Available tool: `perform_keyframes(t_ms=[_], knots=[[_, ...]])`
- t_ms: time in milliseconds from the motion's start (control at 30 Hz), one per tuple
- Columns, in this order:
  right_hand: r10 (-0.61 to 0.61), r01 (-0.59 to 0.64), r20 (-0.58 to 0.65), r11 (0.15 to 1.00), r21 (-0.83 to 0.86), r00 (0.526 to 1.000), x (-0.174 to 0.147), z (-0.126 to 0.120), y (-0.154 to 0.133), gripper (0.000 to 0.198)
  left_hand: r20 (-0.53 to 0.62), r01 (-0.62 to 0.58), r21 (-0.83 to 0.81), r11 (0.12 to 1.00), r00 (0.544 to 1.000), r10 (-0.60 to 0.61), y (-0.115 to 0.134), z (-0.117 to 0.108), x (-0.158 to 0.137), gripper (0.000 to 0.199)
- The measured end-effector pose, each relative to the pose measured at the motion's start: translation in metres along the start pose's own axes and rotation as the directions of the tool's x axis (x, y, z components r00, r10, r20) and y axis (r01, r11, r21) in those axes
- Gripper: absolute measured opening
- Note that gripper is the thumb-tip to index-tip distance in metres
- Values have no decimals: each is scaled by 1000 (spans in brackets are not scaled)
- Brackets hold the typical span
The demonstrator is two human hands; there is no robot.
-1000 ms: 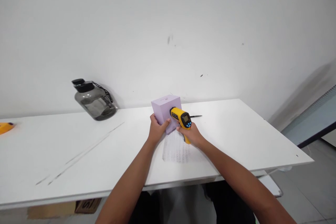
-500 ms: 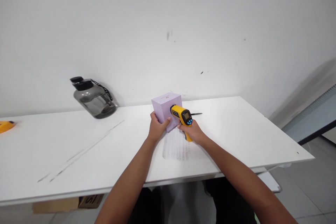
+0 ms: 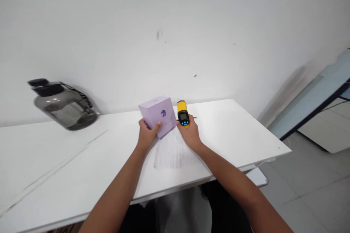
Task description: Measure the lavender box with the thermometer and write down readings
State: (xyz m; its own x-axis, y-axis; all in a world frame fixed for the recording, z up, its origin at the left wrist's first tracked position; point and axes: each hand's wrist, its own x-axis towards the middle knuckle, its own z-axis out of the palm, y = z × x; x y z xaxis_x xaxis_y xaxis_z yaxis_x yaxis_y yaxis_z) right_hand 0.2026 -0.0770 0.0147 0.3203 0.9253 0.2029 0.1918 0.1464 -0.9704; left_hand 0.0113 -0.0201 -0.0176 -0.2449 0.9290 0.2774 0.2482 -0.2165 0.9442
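A lilac box (image 3: 164, 122) with a small dark logo on its front is tilted above the table, gripped at its left side and lower front by my left hand (image 3: 147, 133). My right hand (image 3: 190, 133) is wrapped round the handle of a yellow and black infrared thermometer (image 3: 183, 111), whose small screen and blue buttons face me. The thermometer is just right of the box and points toward the wall. Below the box lies a printed sheet (image 3: 168, 153), its text too blurred to read. A dark pen (image 3: 194, 118) shows partly behind my right hand.
A large grey water bottle (image 3: 67, 107) with a black lid and strap stands at the left, against the wall. The white table (image 3: 218, 131) ends at the right, where a light blue panel (image 3: 308, 94) leans.
The thermometer has moved away from the box's side and now points at the wall. The box has turned so its logo face shows. My view has shifted to the right.
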Motion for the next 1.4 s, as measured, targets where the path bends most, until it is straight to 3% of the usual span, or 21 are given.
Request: perform_keyframes(t_ms=[233,1400], knots=[[0,2,-75,1000,19,997,4,-4,-2,42,13,29,-5,1000,999,-29,0,-1,4,67],[30,-30,12,999,20,999,2,-3,1,44,14,4,-35,999,1000,-3,-4,-2,3,64]])
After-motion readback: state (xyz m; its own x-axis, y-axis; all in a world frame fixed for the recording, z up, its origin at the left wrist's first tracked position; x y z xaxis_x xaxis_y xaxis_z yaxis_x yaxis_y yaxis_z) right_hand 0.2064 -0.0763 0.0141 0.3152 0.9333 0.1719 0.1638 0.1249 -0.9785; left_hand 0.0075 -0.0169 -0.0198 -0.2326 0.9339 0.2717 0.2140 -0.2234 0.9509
